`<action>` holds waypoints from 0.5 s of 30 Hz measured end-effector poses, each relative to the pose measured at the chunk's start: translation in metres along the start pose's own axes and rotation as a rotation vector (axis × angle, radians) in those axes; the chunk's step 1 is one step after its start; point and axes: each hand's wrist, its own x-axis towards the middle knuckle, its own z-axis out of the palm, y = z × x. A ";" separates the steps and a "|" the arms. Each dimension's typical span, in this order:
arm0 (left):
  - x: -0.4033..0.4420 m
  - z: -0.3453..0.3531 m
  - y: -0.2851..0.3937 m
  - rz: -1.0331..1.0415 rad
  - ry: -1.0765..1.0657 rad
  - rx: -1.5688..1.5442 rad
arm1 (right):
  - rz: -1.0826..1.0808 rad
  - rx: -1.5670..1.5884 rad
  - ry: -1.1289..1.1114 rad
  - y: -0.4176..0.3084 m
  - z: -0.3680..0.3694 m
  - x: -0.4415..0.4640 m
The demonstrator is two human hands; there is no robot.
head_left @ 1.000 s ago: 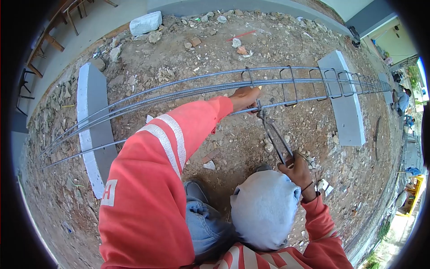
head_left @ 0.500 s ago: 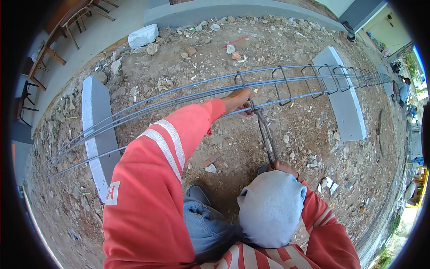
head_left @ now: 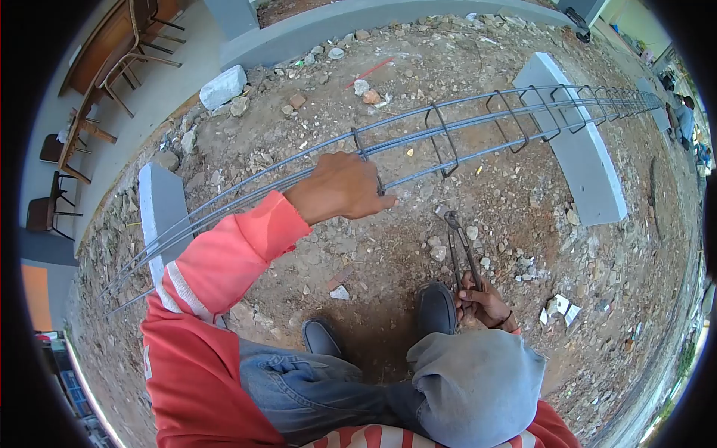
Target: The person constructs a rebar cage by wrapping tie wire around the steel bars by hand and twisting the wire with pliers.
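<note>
Long steel bars (head_left: pixel 478 121) run across the view, with bent square stirrups (head_left: pixel 442 139) round them toward the right. My left hand (head_left: pixel 340 185) is closed at the bars, its fingers around or against the stirrup nearest it; the fingertips are partly hidden behind the hand. Below and to the right, my right hand (head_left: pixel 484 300) grips the handles of long dark pincers (head_left: pixel 461 246). The pincers' jaws point up toward the bars and stand apart from them, over the dirt.
Two grey blocks, one at left (head_left: pixel 166 205) and one at right (head_left: pixel 575 149), lie under the bars. A white stone (head_left: pixel 222 87) and rubble lie beyond. Chairs stand at upper left. A person (head_left: pixel 683 119) is at far right. My shoes (head_left: pixel 436 308) are below.
The pincers have come away from the bars, lower and to the right. My left hand has shifted left onto a stirrup. The view has turned, and my knees have moved.
</note>
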 end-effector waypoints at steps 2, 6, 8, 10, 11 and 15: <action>-0.006 -0.002 0.027 0.072 0.115 0.094 | -0.011 -0.124 0.084 -0.005 0.007 0.001; 0.023 0.029 0.081 0.070 0.081 -0.356 | -0.160 -0.373 -0.012 -0.028 0.040 -0.002; 0.036 0.044 0.102 -0.054 0.048 -0.797 | -0.152 -0.371 -0.069 -0.047 0.061 -0.005; 0.050 0.048 0.111 -0.180 0.026 -1.234 | -0.244 -0.360 -0.052 -0.058 0.073 -0.005; 0.054 0.044 0.112 -0.196 0.036 -1.474 | -0.277 -0.346 -0.034 -0.063 0.072 -0.003; 0.056 0.028 0.138 -0.280 0.090 -1.659 | -0.428 -0.542 -0.073 -0.061 0.069 0.008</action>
